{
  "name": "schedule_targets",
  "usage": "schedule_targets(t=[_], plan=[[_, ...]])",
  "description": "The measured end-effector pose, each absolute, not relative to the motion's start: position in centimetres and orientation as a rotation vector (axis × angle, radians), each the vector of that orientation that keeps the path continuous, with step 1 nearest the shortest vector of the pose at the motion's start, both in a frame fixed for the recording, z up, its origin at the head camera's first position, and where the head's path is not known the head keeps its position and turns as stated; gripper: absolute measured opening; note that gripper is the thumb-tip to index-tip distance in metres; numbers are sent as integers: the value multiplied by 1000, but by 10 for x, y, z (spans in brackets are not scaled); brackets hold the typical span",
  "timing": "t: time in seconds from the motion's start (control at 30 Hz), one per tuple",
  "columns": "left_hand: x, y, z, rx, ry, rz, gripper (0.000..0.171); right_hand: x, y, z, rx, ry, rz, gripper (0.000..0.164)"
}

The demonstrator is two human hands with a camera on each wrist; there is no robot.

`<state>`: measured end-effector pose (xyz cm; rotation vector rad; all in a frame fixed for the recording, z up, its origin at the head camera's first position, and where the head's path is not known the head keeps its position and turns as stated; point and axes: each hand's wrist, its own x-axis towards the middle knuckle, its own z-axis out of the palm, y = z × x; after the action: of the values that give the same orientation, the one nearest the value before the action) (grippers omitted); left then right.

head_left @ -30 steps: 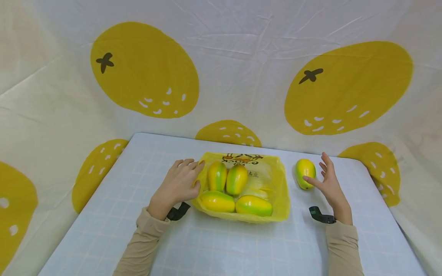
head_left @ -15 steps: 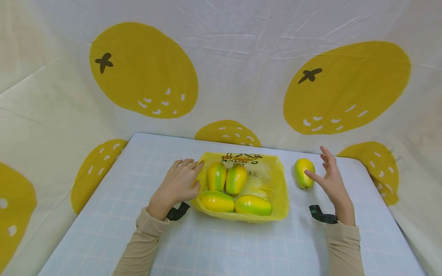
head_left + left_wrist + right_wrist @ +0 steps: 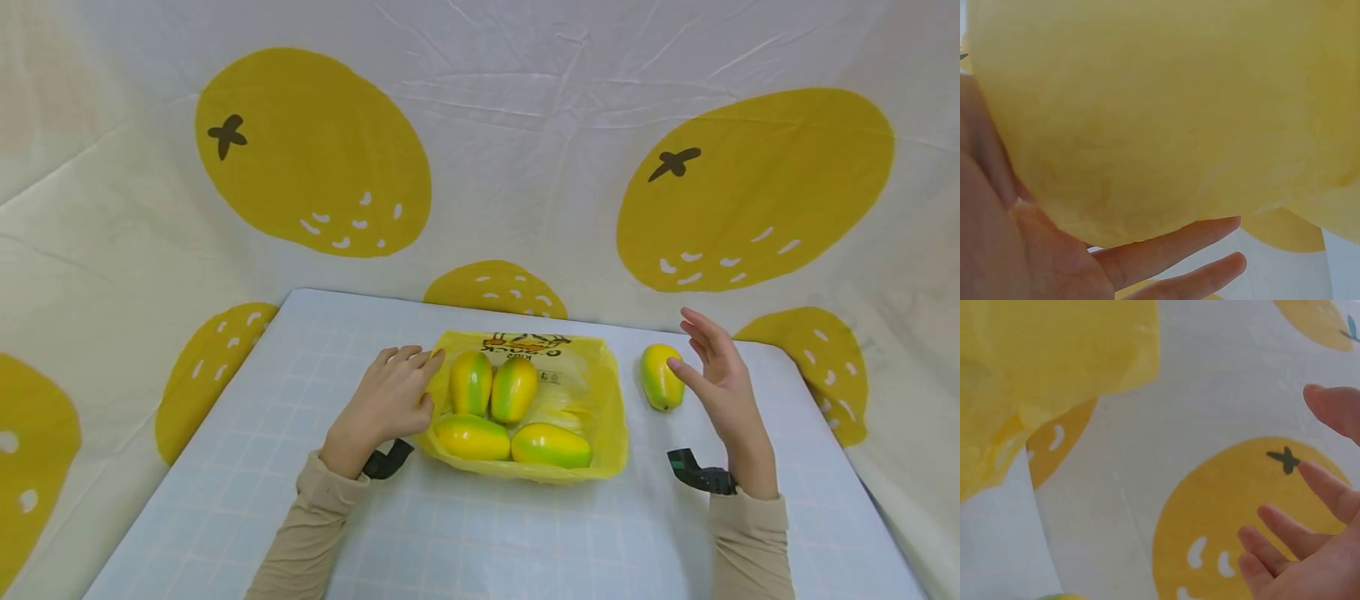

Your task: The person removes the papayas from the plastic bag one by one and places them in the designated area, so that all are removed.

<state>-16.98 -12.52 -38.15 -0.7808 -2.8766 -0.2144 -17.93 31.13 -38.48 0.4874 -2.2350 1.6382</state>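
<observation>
A thin yellow plastic bag lies spread open on the table, printed at its far side. Several glossy yellow-green fruits, mango-like in shape, rest in it. My left hand holds the bag's left rim at its far corner; in the left wrist view the bag hides part of that hand, while two fingers reach out straight beneath it. To the right of the bag lies one more such fruit. Beside it my right hand is raised, fingers spread, thumb overlapping the fruit's edge in the head view.
A pale blue checked tabletop carries everything. Behind and at the sides hangs a white cloth printed with large yellow fruits. Each wrist wears a black strap, and the sleeves are beige.
My right hand has turned slightly, its fingertips shifting left and farther up beside the lone fruit. The left hand, the bag and the fruits stay where they were.
</observation>
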Motion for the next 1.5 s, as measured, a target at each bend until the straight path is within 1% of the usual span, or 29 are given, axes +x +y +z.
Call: schedule_targets(t=[0.1, 0.23, 0.53, 0.7, 0.83, 1.0, 1.1, 1.27, 1.5], plan=[[-170, -125, -382, -785, -2872, -225, 57, -175, 304, -376, 593, -2142, 1724, 65], [-170, -125, -382, -781, -2871, -236, 57, -173, 291, -360, 741, -2139, 1699, 62], [-170, -124, -383, -781, -2883, -244, 57, -177, 268, -327, 972, -2435, 1221, 74], [-170, -125, -383, -796, -2867, -243, 56, -178, 255, -313, 1022, -2561, 1084, 69], [-170, -126, -382, -801, -2859, -243, 56, -180, 246, -304, 1148, -2568, 1007, 66], [-169, -126, -382, -801, -2869, -239, 55, -181, 233, -296, 1347, -2570, 909, 60], [-168, -125, -381, -802, -2872, -241, 55, -182, 225, -292, 1416, -2616, 831, 57], [-168, -125, -381, -802, -2873, -249, 55, -182, 213, -292, 1509, -2728, 739, 58], [-168, -125, -383, -803, -2868, -250, 55, -188, 196, -304, 1606, -2858, 568, 58]])
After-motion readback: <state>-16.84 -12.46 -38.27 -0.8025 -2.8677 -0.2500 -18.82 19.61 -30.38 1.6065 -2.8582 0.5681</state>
